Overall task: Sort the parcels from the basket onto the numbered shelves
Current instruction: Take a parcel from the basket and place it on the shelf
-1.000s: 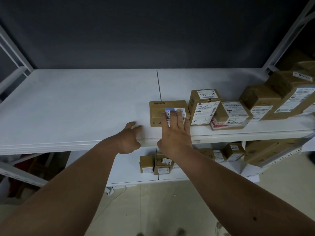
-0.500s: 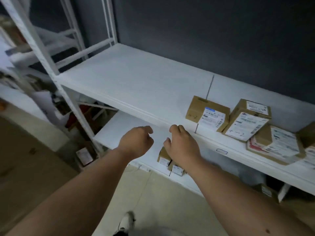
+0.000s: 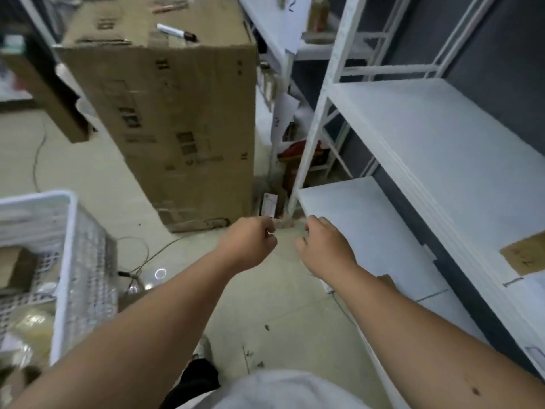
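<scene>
Hanging loosely curled and empty above the pale floor, the left hand [image 3: 246,242] and right hand [image 3: 326,250] sit between the white perforated plastic basket [image 3: 70,261] holding parcels at left and the white metal shelves [image 3: 427,160], a brown cardboard parcel [image 3: 523,256] near the upper shelf's front edge.

I see only a corner of the basket [image 3: 69,231] at the left edge, its contents a blur. A parcel [image 3: 523,255] on the shelf [image 3: 427,137] is cut by the right edge, its writing unreadable.
</scene>
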